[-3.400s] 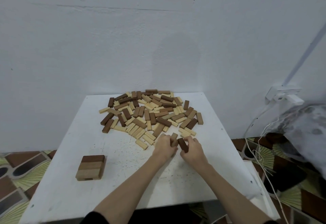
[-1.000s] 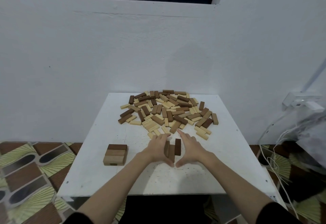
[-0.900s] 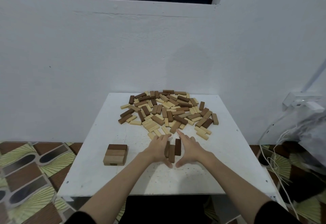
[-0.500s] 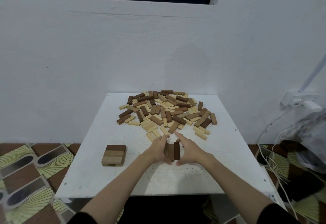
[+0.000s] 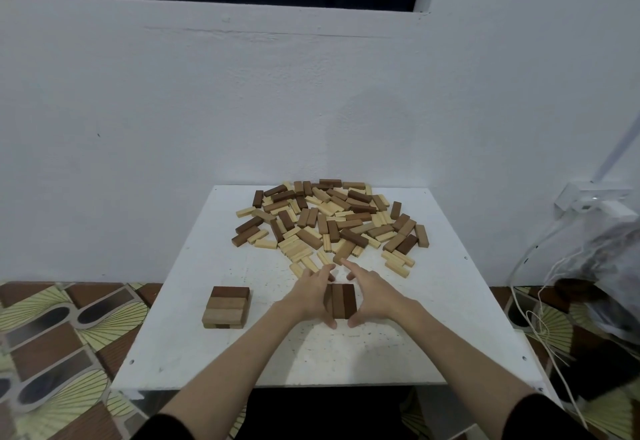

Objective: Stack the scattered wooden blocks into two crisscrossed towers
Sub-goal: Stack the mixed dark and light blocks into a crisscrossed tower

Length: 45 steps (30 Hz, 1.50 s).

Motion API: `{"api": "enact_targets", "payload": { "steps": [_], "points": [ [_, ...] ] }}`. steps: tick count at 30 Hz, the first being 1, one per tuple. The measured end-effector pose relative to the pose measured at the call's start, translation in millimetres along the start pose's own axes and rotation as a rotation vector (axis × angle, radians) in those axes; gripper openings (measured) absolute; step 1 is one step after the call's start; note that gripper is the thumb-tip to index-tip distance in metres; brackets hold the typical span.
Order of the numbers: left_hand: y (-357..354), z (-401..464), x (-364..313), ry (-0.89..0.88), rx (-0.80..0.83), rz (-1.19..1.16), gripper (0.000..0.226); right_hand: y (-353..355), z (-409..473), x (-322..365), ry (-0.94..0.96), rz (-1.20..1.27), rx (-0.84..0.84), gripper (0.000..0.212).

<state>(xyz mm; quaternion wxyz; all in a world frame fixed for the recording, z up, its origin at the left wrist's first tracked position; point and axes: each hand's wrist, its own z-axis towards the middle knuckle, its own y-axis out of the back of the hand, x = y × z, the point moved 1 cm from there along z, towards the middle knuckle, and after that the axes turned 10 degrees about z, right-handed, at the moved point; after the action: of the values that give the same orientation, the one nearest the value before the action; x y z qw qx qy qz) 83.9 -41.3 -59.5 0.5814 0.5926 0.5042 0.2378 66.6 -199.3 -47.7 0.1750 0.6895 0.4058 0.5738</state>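
Three brown blocks [image 5: 342, 300] lie side by side on the white table [image 5: 214, 360], pointing away from me. My left hand [image 5: 311, 292] presses flat against their left side and my right hand [image 5: 375, 296] against their right side, fingers straight, thumbs at the near end. A low stack [image 5: 227, 306] of two crisscrossed layers stands at the left, its top layer of three blocks running left to right. The pile of scattered light and dark blocks [image 5: 329, 221] covers the far half of the table.
The table stands against a white wall [image 5: 242, 110]. A patterned floor [image 5: 59, 329] shows at the left. At the right, white cables [image 5: 533, 308] hang from a wall socket [image 5: 595, 202] beside a plastic bag [image 5: 602, 259].
Both hands brought loose blocks from the pile toward me and set them down in a row. Over the last second they squeezed the three blocks together from both sides.
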Motion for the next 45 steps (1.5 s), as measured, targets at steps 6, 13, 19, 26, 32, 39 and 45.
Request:
{"api": "enact_targets", "payload": {
  "steps": [6, 13, 19, 26, 32, 39, 45],
  "points": [
    [-0.6, 0.6, -0.5, 0.01, 0.002, -0.017, 0.107, -3.0, 2.8, -0.5, 0.001, 0.008, 0.017, 0.127],
    [-3.0, 0.1, 1.1, 0.01, -0.019, -0.09, 0.103, -5.0, 4.9, -0.4, 0.017, 0.09, 0.03, 0.124],
    [-4.8, 0.3, 4.6, 0.026, -0.038, -0.097, 0.106, -5.4, 3.9, -1.9, 0.036, 0.106, 0.015, 0.124],
    [-7.9, 3.3, 5.1, 0.036, -0.029, -0.119, 0.105, -5.1, 3.5, -3.5, 0.047, 0.099, 0.01, 0.121],
    [-9.6, 3.3, 6.7, 0.019, -0.039, -0.117, 0.105, -6.2, 4.2, -5.4, 0.061, 0.106, 0.002, 0.12],
    [-8.7, 2.4, 8.4, 0.008, -0.058, -0.122, 0.107, -4.4, 3.1, -6.0, 0.07, 0.114, -0.007, 0.122],
    [-9.3, 3.8, 9.5, 0.013, -0.047, -0.12, 0.105, -5.3, 3.0, -5.8, 0.065, 0.105, -0.003, 0.123]
  ]
}}
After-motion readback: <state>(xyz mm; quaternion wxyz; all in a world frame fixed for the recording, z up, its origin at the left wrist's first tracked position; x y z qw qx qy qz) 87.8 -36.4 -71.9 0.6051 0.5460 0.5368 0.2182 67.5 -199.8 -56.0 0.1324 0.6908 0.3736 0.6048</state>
